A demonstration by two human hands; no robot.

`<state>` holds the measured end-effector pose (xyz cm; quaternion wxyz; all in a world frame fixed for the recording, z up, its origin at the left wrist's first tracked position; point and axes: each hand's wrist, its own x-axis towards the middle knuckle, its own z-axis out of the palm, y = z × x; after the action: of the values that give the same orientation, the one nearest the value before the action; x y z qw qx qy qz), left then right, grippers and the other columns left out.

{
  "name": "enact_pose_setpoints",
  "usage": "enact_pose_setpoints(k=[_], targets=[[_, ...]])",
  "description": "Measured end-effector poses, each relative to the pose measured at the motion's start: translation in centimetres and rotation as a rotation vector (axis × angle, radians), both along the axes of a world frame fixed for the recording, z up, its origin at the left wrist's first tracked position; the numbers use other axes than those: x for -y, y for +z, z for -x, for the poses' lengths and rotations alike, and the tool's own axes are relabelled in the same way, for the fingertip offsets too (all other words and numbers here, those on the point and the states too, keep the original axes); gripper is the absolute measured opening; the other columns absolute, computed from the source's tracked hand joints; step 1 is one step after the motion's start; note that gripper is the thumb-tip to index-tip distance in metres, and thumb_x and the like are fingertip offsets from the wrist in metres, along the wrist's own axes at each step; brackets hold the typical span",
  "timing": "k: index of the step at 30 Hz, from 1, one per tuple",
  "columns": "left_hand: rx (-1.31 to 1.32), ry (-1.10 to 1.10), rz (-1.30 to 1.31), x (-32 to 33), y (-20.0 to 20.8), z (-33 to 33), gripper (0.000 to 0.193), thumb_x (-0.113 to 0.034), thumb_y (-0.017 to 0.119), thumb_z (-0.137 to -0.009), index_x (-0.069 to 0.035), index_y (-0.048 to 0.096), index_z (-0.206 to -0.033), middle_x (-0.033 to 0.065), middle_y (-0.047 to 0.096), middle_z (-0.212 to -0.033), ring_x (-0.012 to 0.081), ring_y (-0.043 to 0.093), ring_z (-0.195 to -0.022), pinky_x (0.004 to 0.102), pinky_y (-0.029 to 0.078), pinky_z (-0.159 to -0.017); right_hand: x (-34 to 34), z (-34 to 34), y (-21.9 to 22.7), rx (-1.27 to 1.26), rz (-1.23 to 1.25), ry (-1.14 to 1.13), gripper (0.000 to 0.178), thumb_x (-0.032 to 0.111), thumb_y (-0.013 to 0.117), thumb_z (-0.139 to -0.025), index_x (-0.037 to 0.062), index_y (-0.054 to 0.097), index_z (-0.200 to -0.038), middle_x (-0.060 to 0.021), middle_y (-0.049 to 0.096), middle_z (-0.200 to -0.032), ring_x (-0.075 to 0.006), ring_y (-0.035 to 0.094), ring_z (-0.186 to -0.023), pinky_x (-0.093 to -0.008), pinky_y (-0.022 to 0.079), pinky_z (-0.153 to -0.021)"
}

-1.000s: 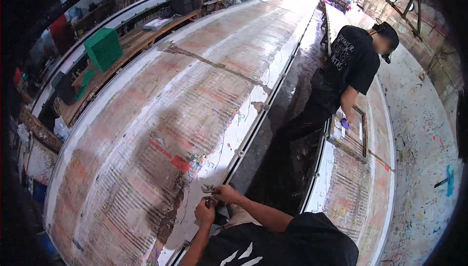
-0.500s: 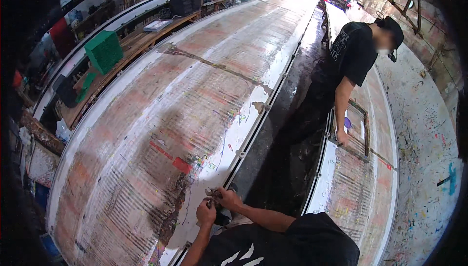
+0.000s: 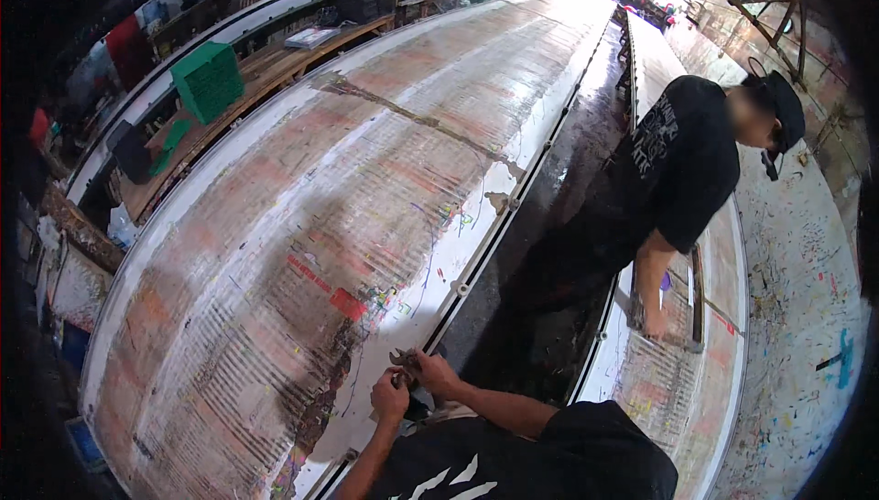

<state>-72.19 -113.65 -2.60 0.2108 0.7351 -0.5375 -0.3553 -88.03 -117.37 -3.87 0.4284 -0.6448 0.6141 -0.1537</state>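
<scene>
Close to the near edge of the long printing table (image 3: 389, 344), both my hands are held together. My right hand (image 3: 438, 377) is closed around a dark metal wrench (image 3: 403, 359), its forked jaw pointing left. Just below it, my left hand (image 3: 390, 396) has its fingers curled against a small dark piece; they cover most of it, so I cannot make out what it is. The wrench and that piece are very near each other, and whether they touch is unclear. A white margin and a rail with small round fittings (image 3: 461, 289) run along the table's edge.
To the right, across a dark aisle (image 3: 549, 216), a co-worker in a black shirt (image 3: 687, 161) leans over a second long table, hand on a rectangular frame (image 3: 698, 308). A green block (image 3: 207, 83) stands on a wooden shelf at left. A paint-spattered wall (image 3: 792, 317) rises at far right.
The co-worker has bent lower and shifted right in the picture, with the frame lower too. My hands stay together, with more of the wrench's jaw showing. The view has shifted slightly.
</scene>
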Motion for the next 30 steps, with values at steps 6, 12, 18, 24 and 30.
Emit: enact_pose_setpoints(k=[6, 12, 18, 24, 30], targets=[[0.057, -0.023, 0.052, 0.1, -2.5, -0.2, 0.028, -0.033, 0.066, -0.093, -0.01, 0.07, -0.109, 0.0195, 0.074, -0.097, 0.0461, 0.068, -0.094, 0.0561, 0.052, -0.08, 1.3, 0.6, -2.1, 0.053, 0.034, 0.135, 0.036, 0.025, 0.069, -0.092, 0.0097, 0.063, -0.124, -0.0232, 0.073, -0.105, -0.0421, 0.07, -0.102, -0.0508, 0.055, -0.081], [0.077, -0.006, -0.004, 0.0, -0.4, 0.6, 0.024, -0.029, 0.066, -0.095, -0.016, 0.072, -0.114, 0.0162, 0.076, -0.1, 0.0381, 0.072, -0.093, 0.0511, 0.054, -0.079, 0.8, 0.0, -1.0, -0.088, 0.06, 0.024, 0.033, 0.027, 0.067, -0.097, 0.0075, 0.062, -0.123, -0.0199, 0.074, -0.099, -0.0386, 0.073, -0.091, -0.046, 0.056, -0.073], [-0.105, -0.008, -0.032, -0.2, -0.2, 0.0, 0.024, -0.032, 0.068, -0.096, -0.015, 0.072, -0.112, 0.0124, 0.076, -0.085, 0.0346, 0.074, -0.081, 0.0501, 0.055, -0.074, 4.3, 7.8, -2.3, 0.328, -0.289, -0.263, 0.046, 0.042, 0.057, -0.105, -0.0004, 0.07, -0.094, -0.0105, 0.06, -0.069, -0.0183, 0.055, -0.065, -0.0435, 0.048, -0.06], [-0.018, 0.011, 0.083, -1.0, -1.5, 0.1, 0.026, -0.034, 0.066, -0.098, -0.012, 0.072, -0.111, 0.0143, 0.075, -0.08, 0.0345, 0.071, -0.069, 0.0498, 0.054, -0.068, 6.9, 5.8, 5.9, -0.525, -0.036, 0.555, 0.053, 0.057, 0.051, -0.102, 0.0129, 0.08, -0.094, -0.0264, 0.073, -0.094, -0.0444, 0.071, -0.095, -0.0523, 0.056, -0.084], [-0.054, 0.099, 0.101, -0.2, 2.5, -0.7, 0.045, -0.046, 0.072, -0.094, -0.007, 0.068, -0.116, 0.0176, 0.075, -0.095, 0.0351, 0.072, -0.09, 0.0502, 0.052, -0.081, 14.1, 2.9, 4.0, -0.631, -0.022, 1.065, 0.067, 0.07, 0.053, -0.094, 0.0078, 0.08, -0.095, -0.0218, 0.076, -0.095, -0.0413, 0.073, -0.094, -0.0541, 0.056, -0.088]])
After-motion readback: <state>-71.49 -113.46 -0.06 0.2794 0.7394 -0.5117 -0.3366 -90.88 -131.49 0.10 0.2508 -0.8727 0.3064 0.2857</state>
